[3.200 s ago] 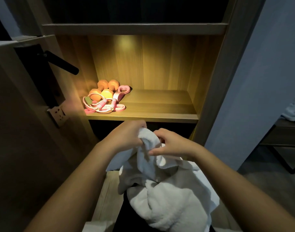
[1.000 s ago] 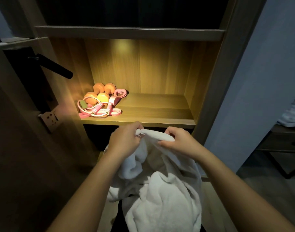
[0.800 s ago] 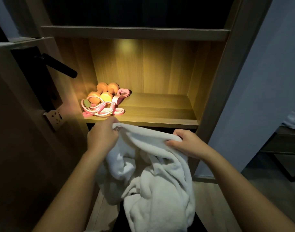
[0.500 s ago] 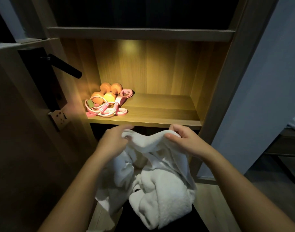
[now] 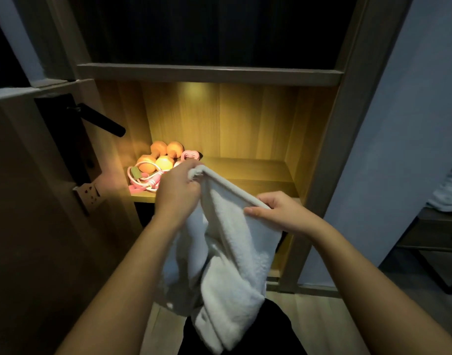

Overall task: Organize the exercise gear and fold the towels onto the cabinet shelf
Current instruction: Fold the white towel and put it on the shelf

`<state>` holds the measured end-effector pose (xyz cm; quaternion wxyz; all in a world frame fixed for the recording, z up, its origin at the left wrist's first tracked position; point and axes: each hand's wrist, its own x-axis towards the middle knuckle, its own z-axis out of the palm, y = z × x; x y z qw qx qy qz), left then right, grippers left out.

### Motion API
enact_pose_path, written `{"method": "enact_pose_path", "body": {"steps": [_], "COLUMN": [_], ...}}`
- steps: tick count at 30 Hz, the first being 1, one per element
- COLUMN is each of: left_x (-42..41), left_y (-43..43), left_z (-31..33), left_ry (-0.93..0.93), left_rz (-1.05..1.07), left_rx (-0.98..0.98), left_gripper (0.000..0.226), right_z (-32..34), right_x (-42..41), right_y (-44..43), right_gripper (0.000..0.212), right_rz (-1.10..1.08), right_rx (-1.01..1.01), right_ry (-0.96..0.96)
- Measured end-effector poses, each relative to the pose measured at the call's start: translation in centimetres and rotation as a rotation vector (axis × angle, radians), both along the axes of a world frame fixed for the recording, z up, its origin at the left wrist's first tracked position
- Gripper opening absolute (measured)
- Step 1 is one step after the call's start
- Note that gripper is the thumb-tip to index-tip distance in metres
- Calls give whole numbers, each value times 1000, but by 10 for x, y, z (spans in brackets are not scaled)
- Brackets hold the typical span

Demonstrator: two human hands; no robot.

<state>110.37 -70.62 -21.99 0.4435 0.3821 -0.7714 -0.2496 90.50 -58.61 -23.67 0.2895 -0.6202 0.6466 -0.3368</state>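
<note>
Head: towel hides shelf front edge.

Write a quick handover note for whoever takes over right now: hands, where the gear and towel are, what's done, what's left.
Left hand grips the white towel at its top corner; right hand pinches the same edge further along.
Towel hangs unfolded in front of the cabinet.
Orange dumbbells and pink jump rope sit at the left of the lit shelf.
Done: gear shelved. Left: fold towel, place on shelf.

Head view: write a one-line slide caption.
Left hand and right hand hold a white towel by its edge before the lit shelf with dumbbells.
</note>
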Motion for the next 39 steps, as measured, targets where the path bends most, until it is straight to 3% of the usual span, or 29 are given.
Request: {"method": "enact_pose_path", "body": {"steps": [7, 11, 14, 17, 20, 24, 27, 31, 39], "left_x": [29, 43, 47, 55, 54, 26, 4, -12, 6], "left_y": [-15, -21, -16, -14, -5, 29, 51, 50, 15], "left_z": [25, 45, 67, 88, 96, 73, 47, 33, 30], "left_ry": [146, 213, 230, 219, 94, -187, -222, -168, 14], "left_rz": [237, 316, 343, 310, 168, -224, -447, -282, 61], "left_rx": [-38, -96, -160, -189, -116, -51, -21, -83, -96], "left_gripper": [35, 28, 27, 25, 25, 28, 26, 11, 18], "right_z": [14, 37, 67, 94, 98, 96, 89, 77, 38], "right_x": [-9, -12, -10, -4, 4, 24, 40, 42, 0], "right_y": [5, 10, 7, 8, 12, 17, 18, 18, 23], "right_gripper": [28, 5, 15, 12, 16, 9, 10, 8, 11], "right_rz": [-143, -302, -375, -370, -337, -287, -186, -179, -363], "right_rx": [-21, -258, -451, -509, -534, -511, -438, -364, -168], "right_ry": [95, 92, 81, 83, 88, 100, 221, 155, 98]}}
